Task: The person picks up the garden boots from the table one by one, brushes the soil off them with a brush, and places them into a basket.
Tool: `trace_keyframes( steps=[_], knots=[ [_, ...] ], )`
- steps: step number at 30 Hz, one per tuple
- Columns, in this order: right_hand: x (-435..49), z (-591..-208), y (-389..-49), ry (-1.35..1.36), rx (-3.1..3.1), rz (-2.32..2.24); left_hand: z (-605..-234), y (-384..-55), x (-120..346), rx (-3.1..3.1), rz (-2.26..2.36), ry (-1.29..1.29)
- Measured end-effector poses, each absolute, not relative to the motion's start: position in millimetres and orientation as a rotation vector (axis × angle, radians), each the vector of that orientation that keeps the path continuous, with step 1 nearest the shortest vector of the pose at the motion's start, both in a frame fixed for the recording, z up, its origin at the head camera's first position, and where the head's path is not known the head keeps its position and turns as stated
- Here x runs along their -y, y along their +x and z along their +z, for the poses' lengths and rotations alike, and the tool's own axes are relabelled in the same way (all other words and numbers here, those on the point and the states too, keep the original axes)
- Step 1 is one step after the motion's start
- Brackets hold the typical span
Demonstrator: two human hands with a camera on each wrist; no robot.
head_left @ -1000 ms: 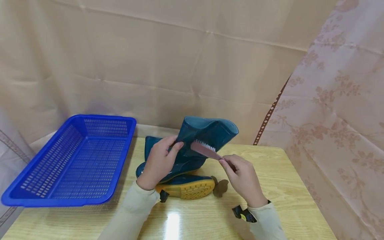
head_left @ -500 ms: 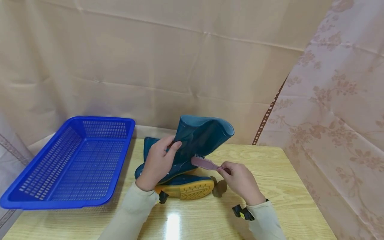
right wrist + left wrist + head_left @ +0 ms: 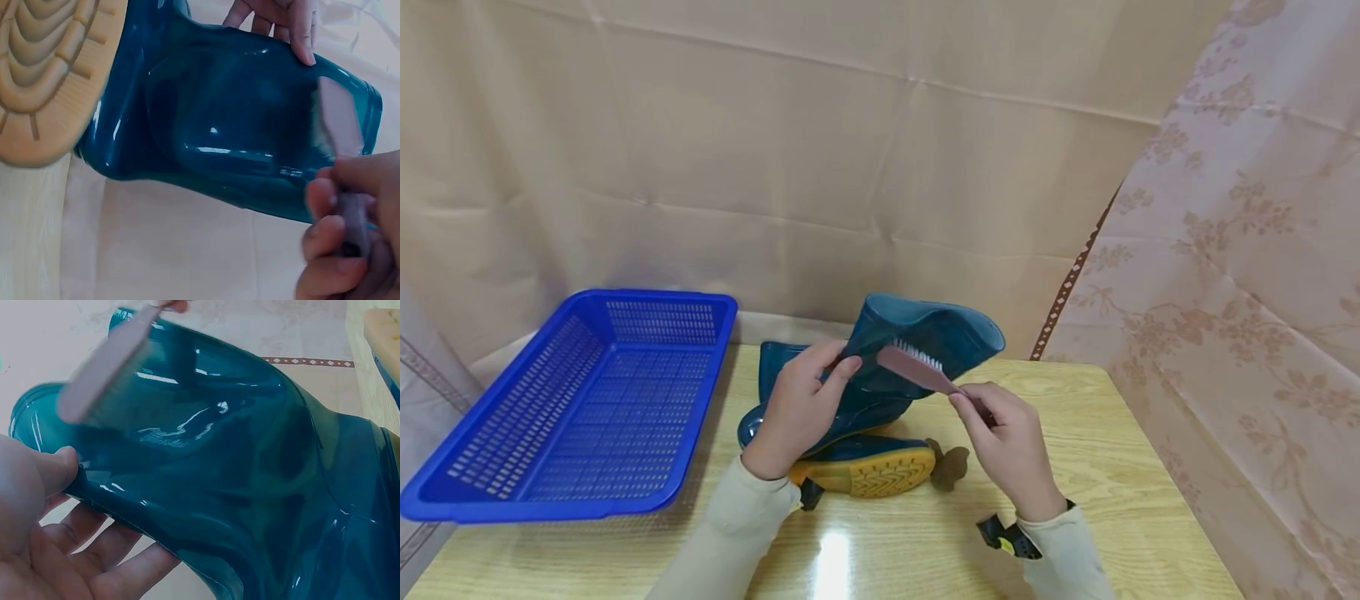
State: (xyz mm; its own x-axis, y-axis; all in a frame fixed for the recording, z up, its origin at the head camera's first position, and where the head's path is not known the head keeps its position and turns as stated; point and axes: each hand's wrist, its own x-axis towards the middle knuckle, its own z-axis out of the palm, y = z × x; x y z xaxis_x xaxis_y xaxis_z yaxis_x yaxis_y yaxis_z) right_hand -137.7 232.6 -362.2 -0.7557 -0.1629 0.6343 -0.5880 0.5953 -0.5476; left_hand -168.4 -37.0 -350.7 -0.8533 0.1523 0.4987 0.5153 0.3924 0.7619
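Observation:
A glossy teal rubber boot is tilted with its shaft opening up and to the right. My left hand grips the shaft's left edge, thumb on the near face and fingers behind, as the left wrist view shows. My right hand holds a pinkish-brown brush by its handle. The white bristles face the boot shaft, and the brush head overlaps it in every view. A second teal boot with a yellow treaded sole lies under and in front of the held one, partly hidden.
A blue perforated plastic basket stands at the left on the wooden table. Brown lumps lie beside the sole's right end. A beige cloth hangs behind, and a floral one at the right.
The brush went down the shaft, then came back up to near its earlier height. The boot shaft swung slightly left and then right again, with my left hand still gripping it.

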Motion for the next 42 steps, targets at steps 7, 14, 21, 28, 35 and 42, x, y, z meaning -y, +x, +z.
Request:
trace_keyframes(
  steps=[7,14,21,28,35,42],
  knots=[
    [-232.8,-370.0,-144.5,0.527,2.564,0.975,-351.2,-170.2,38.7,2.308,-1.433,-0.565],
    [-234.5,-377.3,-150.1,0.462,2.817,0.852,-351.0,-170.9,38.1,2.318,-1.454,-0.555],
    [-237.0,-380.0,-150.8,0.47,2.894,0.796,-351.6,-169.9,36.5,2.32,-1.461,-0.547],
    [-237.8,-370.9,-142.0,0.6,2.573,0.865,-351.4,-169.5,35.6,2.312,-1.466,-0.541],
    [-236.8,-361.7,-136.3,0.557,2.271,1.046,-351.4,-170.1,34.8,2.317,-1.455,-0.556],
    [-236.3,-365.5,-142.5,0.458,2.573,0.993,-350.6,-169.5,37.0,2.31,-1.464,-0.536]
  ],
)
